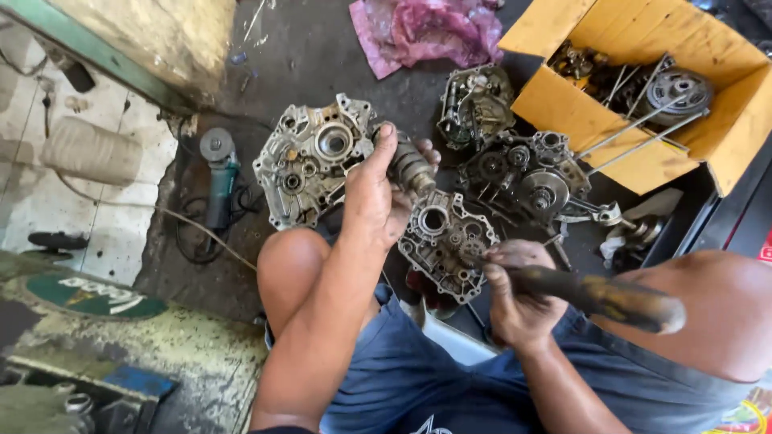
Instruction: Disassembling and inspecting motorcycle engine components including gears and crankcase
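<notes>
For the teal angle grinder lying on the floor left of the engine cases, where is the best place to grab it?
Probably the slim teal body of the angle grinder, taken from above: it lies flat with its grey disc end pointing away, and the cord trails from the near end.

1. Cardboard box (619, 153): yellow-orange.
2. Rag (426, 32): pink.
3. Engine cover (310, 161): dull silver-grey.
4. Angle grinder (219, 181): teal body, grey disc.
5. Shorts (402, 370): blue.
6. Tool handle (599, 297): dark, with yellow streaks.

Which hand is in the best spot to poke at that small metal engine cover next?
Probably the right hand. It grips the dark-handled tool, whose tip already sits at the small engine cover. The left hand is busy gripping a greasy cylindrical part above it.
</notes>
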